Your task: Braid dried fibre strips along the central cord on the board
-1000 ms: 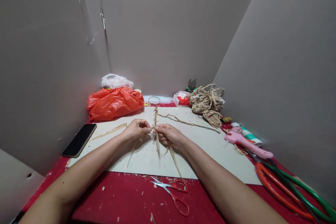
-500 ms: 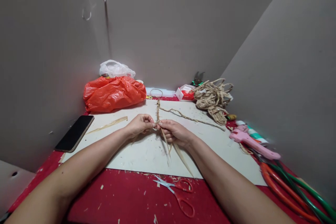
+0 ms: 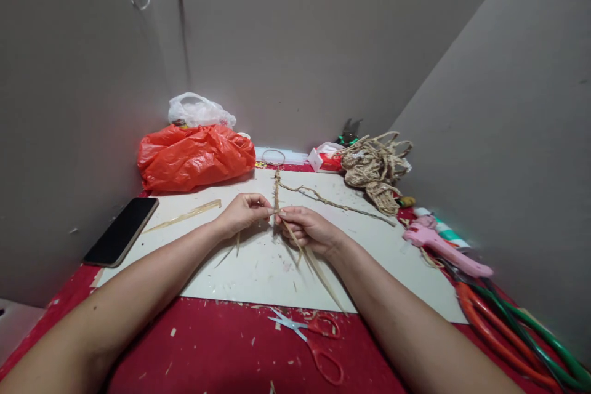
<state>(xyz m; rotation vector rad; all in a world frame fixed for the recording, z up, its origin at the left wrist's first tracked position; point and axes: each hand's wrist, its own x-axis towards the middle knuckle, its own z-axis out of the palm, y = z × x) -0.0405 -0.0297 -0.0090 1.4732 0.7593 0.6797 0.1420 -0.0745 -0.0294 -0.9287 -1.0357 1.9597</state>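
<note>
Grey partition walls on three sides, red table (image 3: pixel 217 345), pale board (image 3: pixel 258 271) laid on top. Left hand (image 3: pixel 242 214) and right hand (image 3: pixel 307 229) meeting at board centre, fingertips pinched shut on straw strips (image 3: pixel 295 245). Plaited length running away from the pinch; loose ends trailing back from it over the board. Just nearer than the grip, red scissors (image 3: pixel 314 335). Well left of it, phone (image 3: pixel 121 239) and orange bag (image 3: pixel 196 156). Far right, twine bundle (image 3: pixel 376 166) and pink glue gun (image 3: pixel 438 249).
</note>
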